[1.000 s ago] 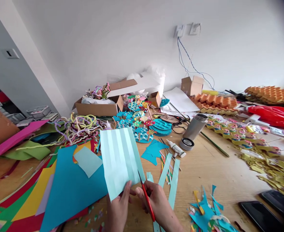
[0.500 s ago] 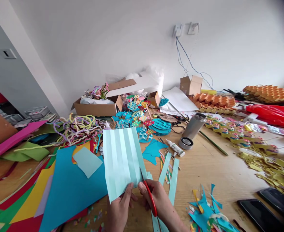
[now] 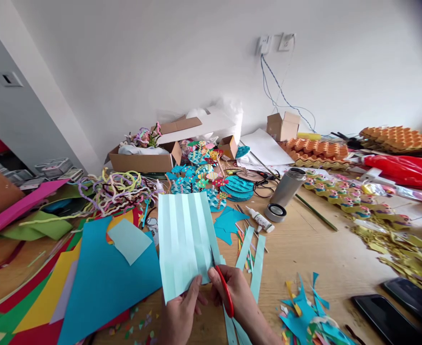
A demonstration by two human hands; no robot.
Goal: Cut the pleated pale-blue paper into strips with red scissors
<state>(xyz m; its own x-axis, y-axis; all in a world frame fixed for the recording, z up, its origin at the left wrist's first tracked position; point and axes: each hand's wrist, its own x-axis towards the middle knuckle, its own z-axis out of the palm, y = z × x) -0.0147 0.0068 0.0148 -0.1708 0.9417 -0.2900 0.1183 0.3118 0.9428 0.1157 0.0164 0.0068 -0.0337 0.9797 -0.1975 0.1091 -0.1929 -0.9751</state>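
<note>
— What's in the hands?

— A pale creased paper sheet [image 3: 185, 242], held upright at lower centre of the frame. The left hand [image 3: 180, 316] pinches its bottom edge, thumb on the face we see, fingers behind. The right hand [image 3: 237, 299] is closed around red-handled scissors [image 3: 223, 285], whose blades meet the sheet's right edge low down.

— Any room around it?

— Not much to the left. A big blue sheet [image 3: 103, 282] lies just beside the paper's left edge, over a fan of coloured card [image 3: 34, 297] running to the lower left corner. To the right, pale cut strips [image 3: 256, 266] lie just beside the scissors hand, and past them the bare wooden table [image 3: 322, 254] opens out.

— And farther off?

— Blue paper scraps [image 3: 304, 316] at lower right, with two dark phones [image 3: 393, 314] near the right edge. Behind the sheet's top edge, a glue bottle [image 3: 260, 220], a tape roll [image 3: 275, 212] and a steel flask [image 3: 288, 187] stand near one another; a tangle of pipe cleaners [image 3: 113, 191] sits at middle left.
</note>
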